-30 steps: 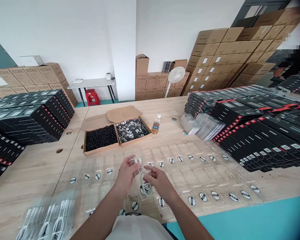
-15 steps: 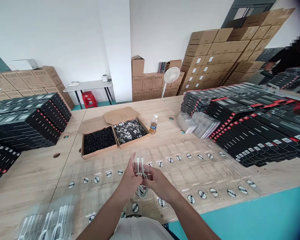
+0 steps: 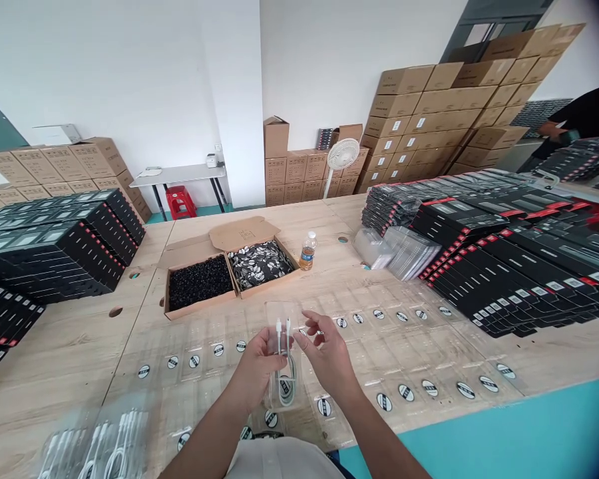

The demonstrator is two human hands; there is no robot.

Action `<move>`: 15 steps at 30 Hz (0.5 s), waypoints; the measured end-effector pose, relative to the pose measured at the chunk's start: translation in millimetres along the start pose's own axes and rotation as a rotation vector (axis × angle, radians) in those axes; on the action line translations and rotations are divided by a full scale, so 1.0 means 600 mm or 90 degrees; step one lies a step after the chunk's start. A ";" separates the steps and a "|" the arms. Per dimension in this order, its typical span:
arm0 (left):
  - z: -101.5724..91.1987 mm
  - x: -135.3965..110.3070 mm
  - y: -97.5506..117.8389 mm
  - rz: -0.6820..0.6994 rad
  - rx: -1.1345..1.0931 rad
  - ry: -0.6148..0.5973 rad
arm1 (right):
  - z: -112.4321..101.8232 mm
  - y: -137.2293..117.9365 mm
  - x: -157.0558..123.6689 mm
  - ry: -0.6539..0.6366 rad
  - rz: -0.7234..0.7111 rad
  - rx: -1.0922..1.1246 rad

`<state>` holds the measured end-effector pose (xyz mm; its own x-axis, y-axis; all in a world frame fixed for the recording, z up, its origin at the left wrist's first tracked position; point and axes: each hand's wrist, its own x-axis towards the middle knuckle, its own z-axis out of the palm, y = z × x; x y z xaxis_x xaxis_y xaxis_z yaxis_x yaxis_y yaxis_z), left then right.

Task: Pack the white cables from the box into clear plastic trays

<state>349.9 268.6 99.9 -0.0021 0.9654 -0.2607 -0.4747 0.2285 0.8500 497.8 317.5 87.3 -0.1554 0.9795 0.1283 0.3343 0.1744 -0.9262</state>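
The left hand (image 3: 253,372) is gripping a clear plastic tray (image 3: 300,386) by its left side, the fingers wrapping round the edge and the thumb lying across it. A white cable (image 3: 288,392) is sitting coiled inside that tray, over the near part of the desk (image 3: 80,336), its two plugs standing side by side and pointing away from the person. The right hand (image 3: 330,359) is hovering just to the right of the plugs, its fingers half curling and its thumb standing apart from the forefinger; whether the thumb is touching the tray, one cannot tell. Labelled clear sleeves (image 3: 404,392) are lying in rows on both sides of the hands, and more white cables (image 3: 122,446) are resting at the lower left. Beyond the hands, one carton (image 3: 202,307) is holding small black pieces (image 3: 199,281), its neighbour (image 3: 270,282) is holding black-and-silver packets (image 3: 261,262), and a bottle (image 3: 307,251) is standing beside them. Black boxes (image 3: 524,273) are filling the desk's right side
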 end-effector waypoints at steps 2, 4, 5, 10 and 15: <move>0.001 -0.003 -0.006 -0.018 -0.015 -0.022 | 0.000 -0.007 -0.003 0.029 -0.107 -0.115; 0.001 -0.004 -0.012 -0.032 -0.057 -0.040 | 0.002 -0.013 -0.008 0.008 -0.186 -0.176; 0.000 -0.005 -0.015 -0.039 -0.083 -0.040 | 0.004 -0.016 -0.011 -0.002 -0.203 -0.187; -0.007 -0.009 -0.024 -0.079 -0.147 -0.019 | 0.009 -0.022 -0.024 -0.050 -0.065 -0.027; -0.011 -0.018 -0.024 -0.046 -0.124 0.025 | -0.007 -0.020 -0.021 -0.128 0.103 0.310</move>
<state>350.8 253.7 87.5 0.0053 0.9409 -0.3387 -0.6364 0.2644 0.7246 499.4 303.7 98.2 -0.3276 0.9432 -0.0554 -0.0930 -0.0905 -0.9915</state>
